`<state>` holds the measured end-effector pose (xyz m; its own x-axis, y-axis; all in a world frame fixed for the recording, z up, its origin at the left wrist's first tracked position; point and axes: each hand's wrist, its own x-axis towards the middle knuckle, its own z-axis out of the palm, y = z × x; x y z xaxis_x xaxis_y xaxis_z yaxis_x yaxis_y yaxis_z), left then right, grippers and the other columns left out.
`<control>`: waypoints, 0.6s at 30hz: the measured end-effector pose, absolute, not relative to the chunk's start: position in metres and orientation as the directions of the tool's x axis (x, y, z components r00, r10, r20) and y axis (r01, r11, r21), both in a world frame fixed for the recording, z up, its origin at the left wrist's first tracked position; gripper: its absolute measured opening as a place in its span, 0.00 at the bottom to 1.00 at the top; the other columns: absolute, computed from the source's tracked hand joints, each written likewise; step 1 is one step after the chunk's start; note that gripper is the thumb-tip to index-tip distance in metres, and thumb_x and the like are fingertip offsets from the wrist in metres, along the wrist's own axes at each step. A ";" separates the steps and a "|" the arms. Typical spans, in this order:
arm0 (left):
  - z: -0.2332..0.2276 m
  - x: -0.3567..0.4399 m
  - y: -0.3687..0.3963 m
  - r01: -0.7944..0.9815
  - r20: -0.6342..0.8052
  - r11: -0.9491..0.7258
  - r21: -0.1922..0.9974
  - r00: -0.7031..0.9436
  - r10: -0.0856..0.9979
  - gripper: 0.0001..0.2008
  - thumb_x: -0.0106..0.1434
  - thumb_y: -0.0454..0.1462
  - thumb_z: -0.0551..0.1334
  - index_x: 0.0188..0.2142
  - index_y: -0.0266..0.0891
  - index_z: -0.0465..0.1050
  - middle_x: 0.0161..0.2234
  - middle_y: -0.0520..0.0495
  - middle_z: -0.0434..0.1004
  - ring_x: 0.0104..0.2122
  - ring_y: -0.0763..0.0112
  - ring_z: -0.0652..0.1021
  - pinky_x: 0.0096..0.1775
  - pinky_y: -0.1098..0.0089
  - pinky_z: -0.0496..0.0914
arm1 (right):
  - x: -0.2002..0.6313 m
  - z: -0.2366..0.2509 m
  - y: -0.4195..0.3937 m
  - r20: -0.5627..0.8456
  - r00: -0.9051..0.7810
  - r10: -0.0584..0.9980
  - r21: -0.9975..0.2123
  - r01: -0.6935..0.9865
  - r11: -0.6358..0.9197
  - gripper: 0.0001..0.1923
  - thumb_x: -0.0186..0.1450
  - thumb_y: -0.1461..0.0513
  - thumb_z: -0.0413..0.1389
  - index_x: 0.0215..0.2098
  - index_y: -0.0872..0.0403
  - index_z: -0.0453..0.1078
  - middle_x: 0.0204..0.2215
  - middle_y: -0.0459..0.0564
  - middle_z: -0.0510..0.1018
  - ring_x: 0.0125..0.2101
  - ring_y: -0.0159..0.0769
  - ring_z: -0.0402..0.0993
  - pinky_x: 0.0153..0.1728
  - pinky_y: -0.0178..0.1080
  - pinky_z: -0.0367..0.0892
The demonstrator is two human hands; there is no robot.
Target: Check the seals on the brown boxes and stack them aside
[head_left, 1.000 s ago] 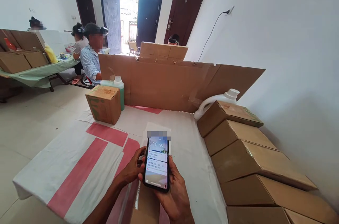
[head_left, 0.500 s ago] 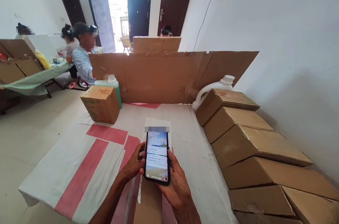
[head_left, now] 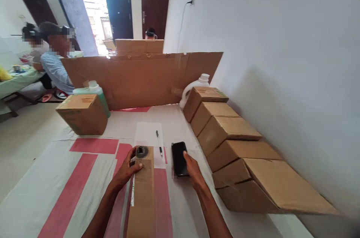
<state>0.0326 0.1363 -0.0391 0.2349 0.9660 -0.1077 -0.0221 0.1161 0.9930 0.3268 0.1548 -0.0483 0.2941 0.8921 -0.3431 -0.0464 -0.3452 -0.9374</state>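
A: On the tabletop (head_left: pixel 84 178), right in front of the person, what is each hand doing?

B: The right hand (head_left: pixel 194 170) lies against the lower edge of a black phone (head_left: pixel 179 157), which rests flat and screen-dark on the cloth, just right of a pen (head_left: pixel 159 143) and a sheet of paper (head_left: pixel 149 135). Its fingers are stretched out loosely along the phone, not closed around it.

A: And the left hand (head_left: pixel 128 168)?

B: It rests on the far end of a flattened carton (head_left: pixel 143 196) lying lengthwise toward the person, close beside a roll of tape (head_left: pixel 141 151) that sits on that same end. The fingers are curled on the cardboard. I cannot tell whether they pinch its edge or only press on it.

A: What would make this handling go well?

B: As I judge it, the phone should lie fully flat and away from the carton, so nothing drags it. The row of closed cartons (head_left: pixel 225 133) stands just to its right, so there is little spare room on that side. The left hand does well to press the carton down steadily. The tape roll looks free to tip or roll off if the cardboard shifts.

A: Anything else nearby?

B: A small brown box (head_left: pixel 83 114), a green bottle (head_left: pixel 95 89) and a white jug (head_left: pixel 197 82) stand farther back, before a cardboard screen (head_left: pixel 135 80).
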 end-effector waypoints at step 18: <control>-0.064 0.009 0.031 -0.006 -0.242 0.243 0.970 -0.135 0.961 0.34 0.64 0.59 0.61 0.64 0.46 0.64 0.66 0.39 0.65 0.62 0.51 0.72 0.62 0.52 0.66 | 0.335 -0.109 0.103 0.261 0.009 0.965 -0.520 0.844 0.132 0.35 0.66 0.50 0.48 0.66 0.61 0.61 0.59 0.70 0.67 0.56 0.63 0.71 0.53 0.59 0.70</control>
<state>0.0094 0.0308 -0.0641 -0.1354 0.9608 -0.2419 -0.0063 0.2433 0.9699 0.3350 0.1027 -0.1094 0.0095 0.9652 0.2612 0.8440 0.1323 -0.5197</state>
